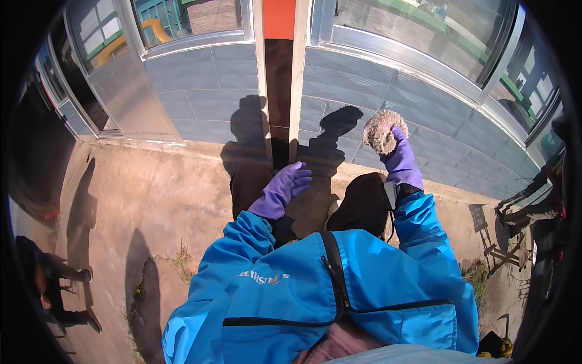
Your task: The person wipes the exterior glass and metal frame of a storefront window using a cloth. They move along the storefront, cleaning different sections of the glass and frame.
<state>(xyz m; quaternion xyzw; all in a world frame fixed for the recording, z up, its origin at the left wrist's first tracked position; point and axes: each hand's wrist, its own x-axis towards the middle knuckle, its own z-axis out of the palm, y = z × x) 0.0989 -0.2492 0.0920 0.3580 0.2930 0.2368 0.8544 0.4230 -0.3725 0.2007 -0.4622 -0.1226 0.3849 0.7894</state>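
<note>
A shaggy, off-white wash mitt or scrubbing pad [383, 131] is in my right hand [404, 157], which wears a purple rubber glove. The thumb lies across the pad's face, and the other fingers are hidden behind it. The pad is in front of the grey-blue tiled wall [348, 70]; whether it touches the tiles I cannot tell. My left hand [287, 185], gloved in the same purple, hangs over my knees with its fingers apart and nothing in it. A dark shadow of my body and raised hand falls on the wall.
Metal-framed windows [409, 63] run above the tiles, parted by a narrow red and dark column [278, 82]. At left a doorway [86, 86] stands open. A person [54, 282] is at the lower left. A folding wooden chair [509, 250] stands on the concrete ground [191, 191] at right.
</note>
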